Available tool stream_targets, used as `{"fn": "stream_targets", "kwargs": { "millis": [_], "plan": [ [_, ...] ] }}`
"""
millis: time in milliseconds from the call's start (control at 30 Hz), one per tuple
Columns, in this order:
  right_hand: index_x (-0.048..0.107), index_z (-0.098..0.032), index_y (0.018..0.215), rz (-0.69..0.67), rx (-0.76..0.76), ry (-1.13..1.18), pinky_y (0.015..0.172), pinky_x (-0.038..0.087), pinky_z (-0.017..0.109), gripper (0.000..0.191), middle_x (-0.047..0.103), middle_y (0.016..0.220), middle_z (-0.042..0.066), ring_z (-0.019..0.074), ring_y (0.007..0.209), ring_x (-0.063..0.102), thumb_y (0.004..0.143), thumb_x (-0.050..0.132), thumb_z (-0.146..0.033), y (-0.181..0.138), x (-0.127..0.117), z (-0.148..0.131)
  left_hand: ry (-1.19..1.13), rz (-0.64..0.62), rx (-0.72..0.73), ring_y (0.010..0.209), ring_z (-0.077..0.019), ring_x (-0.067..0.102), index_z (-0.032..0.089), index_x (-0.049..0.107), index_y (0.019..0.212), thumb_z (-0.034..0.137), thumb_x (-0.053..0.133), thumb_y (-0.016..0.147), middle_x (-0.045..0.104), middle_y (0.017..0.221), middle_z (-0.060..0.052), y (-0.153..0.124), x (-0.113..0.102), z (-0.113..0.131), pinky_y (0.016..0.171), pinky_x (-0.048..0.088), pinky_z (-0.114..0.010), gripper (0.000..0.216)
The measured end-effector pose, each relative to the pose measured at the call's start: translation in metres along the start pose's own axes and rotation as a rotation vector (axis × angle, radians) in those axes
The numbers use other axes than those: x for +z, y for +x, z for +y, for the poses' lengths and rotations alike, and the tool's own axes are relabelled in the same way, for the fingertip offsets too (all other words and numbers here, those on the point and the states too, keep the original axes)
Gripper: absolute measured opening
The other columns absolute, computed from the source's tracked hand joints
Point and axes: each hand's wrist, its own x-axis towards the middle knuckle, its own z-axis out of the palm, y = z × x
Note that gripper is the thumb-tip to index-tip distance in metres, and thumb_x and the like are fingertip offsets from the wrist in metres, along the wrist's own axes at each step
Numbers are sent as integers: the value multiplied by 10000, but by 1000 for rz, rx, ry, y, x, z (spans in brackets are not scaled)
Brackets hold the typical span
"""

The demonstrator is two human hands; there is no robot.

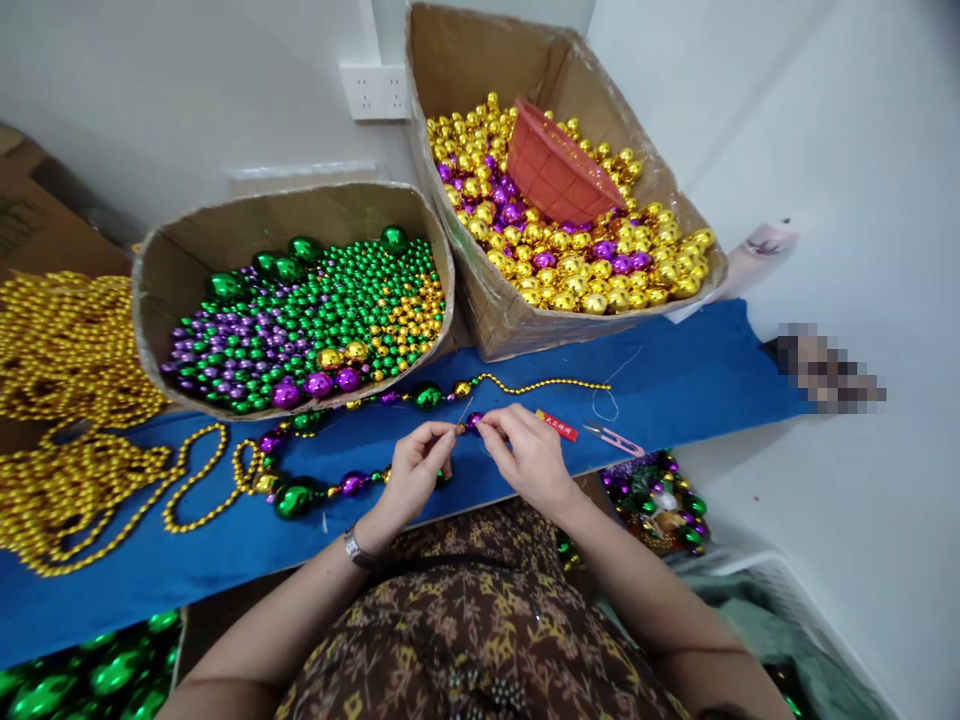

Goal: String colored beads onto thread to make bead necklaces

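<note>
In the head view my left hand [414, 470] is closed in a pinch, with a thin needle [466, 408] poking up at its fingertips. A tiny gold bead shows there too. Facing it, my right hand [529, 458] pinches a shiny purple bead [472, 422], nearly touching the left fingers. Around them lies a bead garland [352, 484] of green, purple and gold balls in a loop; part of it is hidden under my left hand. Pink thread snips [615, 438] and a small red-and-yellow packet [558, 426] rest to the right of my right hand.
A cardboard box [292, 405] of green, purple and gold beads stands behind the blue-covered table [675, 375]. Beside it, a taller box [517, 335] holds gold and purple beads and a red basket [559, 170]. Gold bead strands [75, 490] pile at left.
</note>
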Motion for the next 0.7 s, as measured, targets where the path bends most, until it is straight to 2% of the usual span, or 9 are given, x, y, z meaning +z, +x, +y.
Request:
{"fn": "stream_targets", "kwargs": {
  "millis": [167,300,400,500,600,700],
  "plan": [
    [647,-193,825,102,-109,-245,691,395,250,226,643,749,24,128,699,580,967,512,-307,-2,1,-3,44,3,13,497,-101,548,141,651,890,449,646,815,574,550,33,-2,-3,-3,513,431,-209,317],
    [642,-186,807,133,-163,-320,682,379,254,208,634,727,20,122,682,565,956,538,-287,-3,1,-4,-47,9,-15,511,-95,557,142,655,883,436,677,796,590,605,24,-4,0,-2,524,451,-215,307],
    [645,-183,822,111,-214,-312,675,369,258,193,628,718,18,122,688,559,954,545,-282,-3,1,-3,-254,-20,-92,451,-46,437,137,671,890,430,711,771,557,637,27,-2,2,6,439,365,-185,319],
    [653,-186,837,84,-322,-322,670,356,273,162,627,710,15,128,683,544,942,571,-280,-2,1,-1,-378,-104,-212,431,-22,333,120,696,890,433,753,725,514,608,29,2,2,16,393,252,-162,358],
    [660,-187,855,69,-445,-377,666,348,295,121,632,707,14,136,677,536,933,581,-236,-1,1,1,-339,-159,-268,416,-16,296,104,703,841,453,783,684,482,553,37,8,-1,22,384,204,-160,392],
    [664,-177,887,56,-535,-421,666,355,314,100,637,704,16,146,676,542,928,574,-191,-1,3,3,-241,-152,-269,399,-15,286,102,674,749,483,795,658,449,509,50,10,-4,21,379,181,-166,410]
  ]
}}
